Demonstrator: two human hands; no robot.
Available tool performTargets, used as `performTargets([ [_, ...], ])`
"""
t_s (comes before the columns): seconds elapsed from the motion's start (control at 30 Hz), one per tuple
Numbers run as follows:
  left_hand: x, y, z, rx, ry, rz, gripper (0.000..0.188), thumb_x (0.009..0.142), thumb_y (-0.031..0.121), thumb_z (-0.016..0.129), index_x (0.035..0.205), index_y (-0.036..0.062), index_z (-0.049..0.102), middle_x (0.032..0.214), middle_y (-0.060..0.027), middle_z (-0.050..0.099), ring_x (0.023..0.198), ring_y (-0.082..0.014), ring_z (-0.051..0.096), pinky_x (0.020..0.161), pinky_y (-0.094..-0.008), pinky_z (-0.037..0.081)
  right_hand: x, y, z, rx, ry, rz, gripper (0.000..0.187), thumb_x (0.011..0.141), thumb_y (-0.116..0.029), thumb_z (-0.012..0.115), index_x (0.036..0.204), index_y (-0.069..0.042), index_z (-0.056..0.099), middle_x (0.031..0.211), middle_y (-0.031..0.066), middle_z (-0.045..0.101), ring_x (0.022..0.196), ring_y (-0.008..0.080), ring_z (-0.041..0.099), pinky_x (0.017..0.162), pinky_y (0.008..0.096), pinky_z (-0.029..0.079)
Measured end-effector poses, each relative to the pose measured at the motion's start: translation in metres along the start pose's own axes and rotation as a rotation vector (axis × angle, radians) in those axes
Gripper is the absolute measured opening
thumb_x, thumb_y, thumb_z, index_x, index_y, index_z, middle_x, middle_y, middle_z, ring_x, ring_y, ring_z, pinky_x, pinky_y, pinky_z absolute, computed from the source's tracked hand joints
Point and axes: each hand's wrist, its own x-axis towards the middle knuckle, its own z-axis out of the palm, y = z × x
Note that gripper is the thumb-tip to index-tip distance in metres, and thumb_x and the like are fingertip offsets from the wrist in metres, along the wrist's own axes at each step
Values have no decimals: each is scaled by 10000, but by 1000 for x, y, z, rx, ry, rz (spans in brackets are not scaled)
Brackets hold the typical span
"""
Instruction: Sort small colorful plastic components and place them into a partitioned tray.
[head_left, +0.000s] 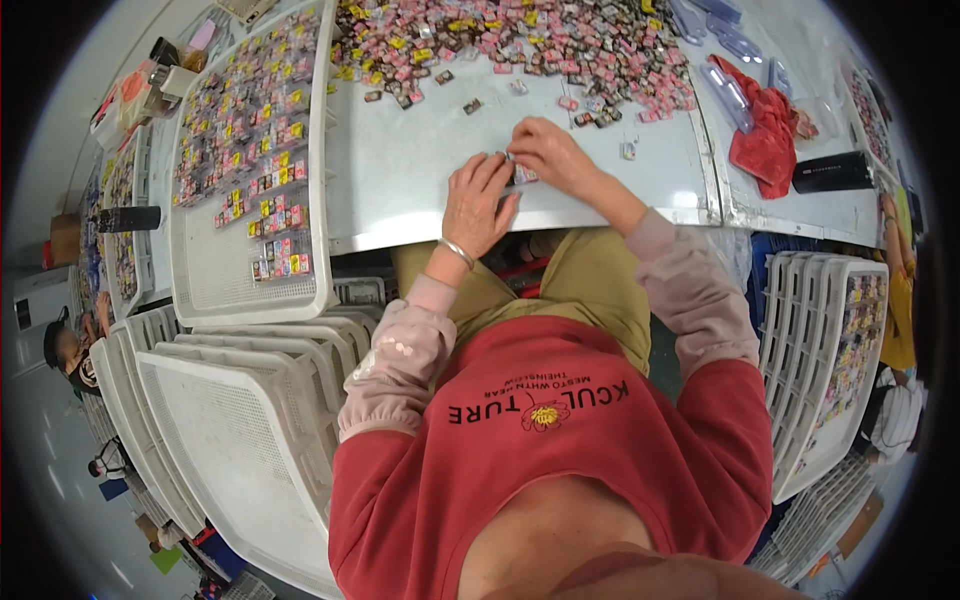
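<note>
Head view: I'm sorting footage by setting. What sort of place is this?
Probably a factory workshop: a spread of small pink, black and yellow pieces covers part of a white table, a white perforated plastic tray holds clusters of similar pieces, and more white plastic trays are stacked nearby.

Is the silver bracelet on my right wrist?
No, the silver bracelet circles the wrist of your left hand, while the wrist of your right hand shows no bracelet.

Bright, even indoor light, soft glare on the white tabletop point(400, 160), fisheye-bent edges, black corners.
</note>
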Motion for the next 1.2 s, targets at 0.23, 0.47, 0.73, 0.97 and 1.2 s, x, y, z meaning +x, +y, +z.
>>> performTargets([
  [0.23, -2, 7, -1, 2, -17, -40, 439, 769, 165, 637, 1176, 27, 550, 1237, -131, 509, 1178, -322, 435, 968, -434, 346, -23, -13, 12, -3, 114, -95, 466, 750, 14, 546, 1213, -29, 536, 1059, 147, 579, 1023, 327, 550, 924, 395, 436],
  [0.47, 1, 6, -2, 15, -13, -53, 442, 765, 203, 652, 1157, 28, 551, 1235, -122, 514, 1171, -329, 437, 962, -442, 345, 43, 22, -29, 85, 119, 118, 365, 811, 4, 530, 1165, -58, 594, 1102, 151, 621, 994, 318, 600, 894, 396, 461],
  [0.73, 6, 9, 0, -1, -13, 7, 552, 757, 356, 668, 1196, 51, 529, 1217, -105, 517, 1147, -316, 450, 960, -434, 337, 137, 180, -56, -635, 250, 142, 323, 774, -44, 543, 1088, -40, 619, 1046, 211, 622, 955, 381, 590, 825, 441, 478],
  [0.97, 0, 13, -19, 99, -114, -88, 651, 762, 460, 642, 1264, 79, 479, 1250, -112, 448, 1173, -299, 388, 976, -485, 292, 117, 137, -50, -653, 283, 109, 221, 806, -74, 588, 1014, -23, 643, 941, 162, 638, 837, 353, 599, 740, 419, 485],
  [1.2, 1, 10, -12, 185, 34, -35, 559, 779, 442, 627, 1203, 93, 525, 1221, -118, 451, 1163, -317, 382, 976, -501, 285, 49, 93, -69, 662, 300, 605, 275, 844, -79, 646, 1114, -23, 638, 903, 56, 661, 753, 124, 614, 650, 229, 499],
])
